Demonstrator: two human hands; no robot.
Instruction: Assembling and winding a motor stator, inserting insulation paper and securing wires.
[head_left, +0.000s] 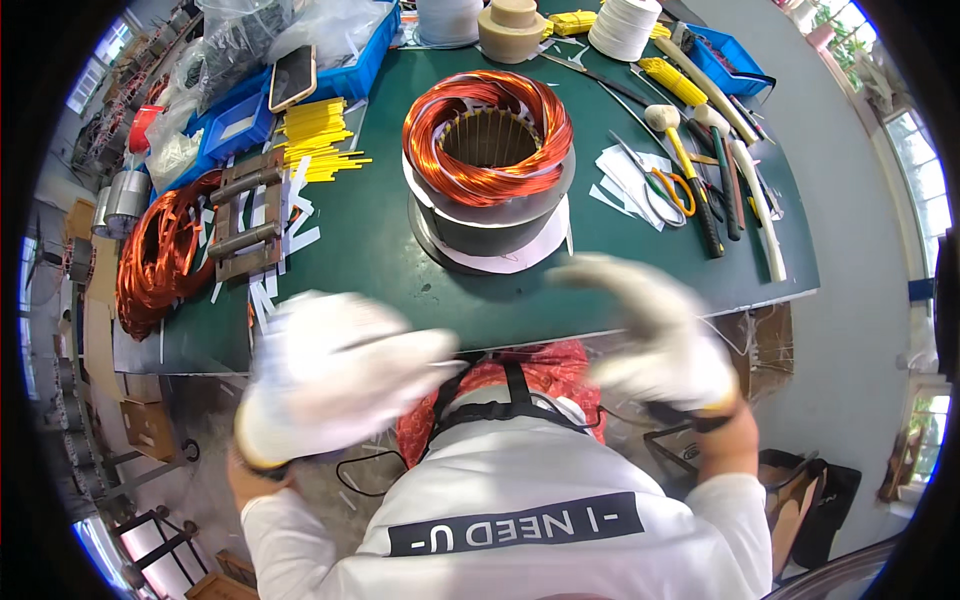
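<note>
The copper-wound, grey cylindrical stator (489, 190) stood inward of the green tabletop (350, 240)'s front edge, probably heavy, rigid, best held by its wall. The right white-gloved grip (682, 338) gaped empty; the left white-gloved grip (335, 375) blurred, closure indeterminable.

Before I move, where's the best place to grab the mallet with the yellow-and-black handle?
Probably the black grip, from the near side with the right hand: the mallet lies with its pale head pointing away, so its long handle's end faces the person.
</note>
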